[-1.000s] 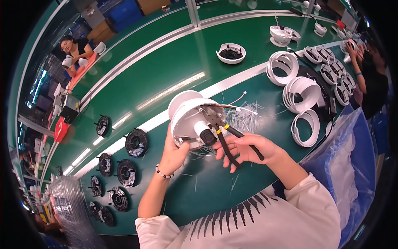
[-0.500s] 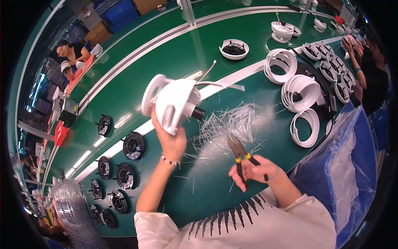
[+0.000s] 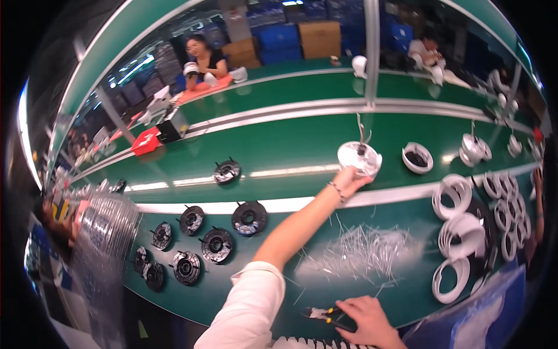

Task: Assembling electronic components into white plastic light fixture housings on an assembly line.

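Note:
Stretched out over the green belt, my left hand (image 3: pixel 351 184) is closed on the near rim of a round white housing (image 3: pixel 349 156). Its hollow side faces up, with a dark part inside and thin wires rising from the back. My fingers are partly hidden by the rim. Low in the view, at the table's near edge, my right hand (image 3: pixel 372 323) grips pliers (image 3: pixel 318 313) with black-and-yellow handles, jaws pointing left. Beyond them lies a pile of thin clear plastic strips (image 3: pixel 372 251). To the right of the housing stands a white ring with a black core (image 3: pixel 417 158).
Several black round parts (image 3: pixel 216 245) lie on the left, one (image 3: pixel 226 171) on the belt. White rings (image 3: pixel 452 280) and more white housings (image 3: pixel 475 149) are at the right. Stacked clear plastic (image 3: pixel 110 238) stands far left. A co-worker (image 3: pixel 204 63) sits across the belt.
The white housing has moved away from me, from above the table to the belt, in my left hand. My right hand has lowered the pliers toward the near edge. The view has swung.

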A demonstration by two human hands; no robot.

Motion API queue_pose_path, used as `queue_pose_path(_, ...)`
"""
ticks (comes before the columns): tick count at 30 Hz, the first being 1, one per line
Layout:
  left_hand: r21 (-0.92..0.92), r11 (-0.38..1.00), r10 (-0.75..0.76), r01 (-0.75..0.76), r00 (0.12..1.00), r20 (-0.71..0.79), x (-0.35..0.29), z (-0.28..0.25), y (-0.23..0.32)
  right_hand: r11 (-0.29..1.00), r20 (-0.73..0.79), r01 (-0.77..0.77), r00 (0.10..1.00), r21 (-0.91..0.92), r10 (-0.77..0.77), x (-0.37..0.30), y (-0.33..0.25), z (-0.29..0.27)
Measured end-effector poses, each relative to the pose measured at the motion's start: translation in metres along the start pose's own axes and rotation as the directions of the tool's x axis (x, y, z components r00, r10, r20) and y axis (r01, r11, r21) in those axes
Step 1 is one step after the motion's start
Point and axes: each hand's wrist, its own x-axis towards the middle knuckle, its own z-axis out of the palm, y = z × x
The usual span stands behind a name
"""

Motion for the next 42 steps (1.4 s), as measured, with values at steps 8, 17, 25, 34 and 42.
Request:
queue_pose_path(8,0.455,0.856,-0.216,0.246,0.969,-0.118,-0.035,0.005,0.034,0.985,-0.108,0.099,0.988,-0.141,-0.115,0.006,0.027,0.049)
queue_pose_path(17,0.867,-0.233,0.870,0.440,0.493,-0.017,-0.082,-0.137,0.212,0.980,-0.302,0.132,0.938,-0.146,-0.172,0.014,0.025,0.034)
queue_pose_path(25,0.677,0.021,0.754,0.735,0.434,-0.494,-0.124,-0.189,0.225,0.503,-0.897,-0.801,0.429,-0.323,0.106,-0.076,0.119,-0.047)
queue_pose_path(34,0.919,-0.125,0.931,0.375,0.364,-0.022,-0.141,-0.164,0.213,0.499,-0.870,-0.866,0.248,-0.003,0.426,-0.085,0.147,-0.023)
queue_pose_path(42,0.898,-0.082,0.986,-0.433,0.099,0.138,-0.176,-0.051,0.122,0.787,-0.930,-0.498,0.237,-0.364,-0.280,-0.039,0.046,-0.040)
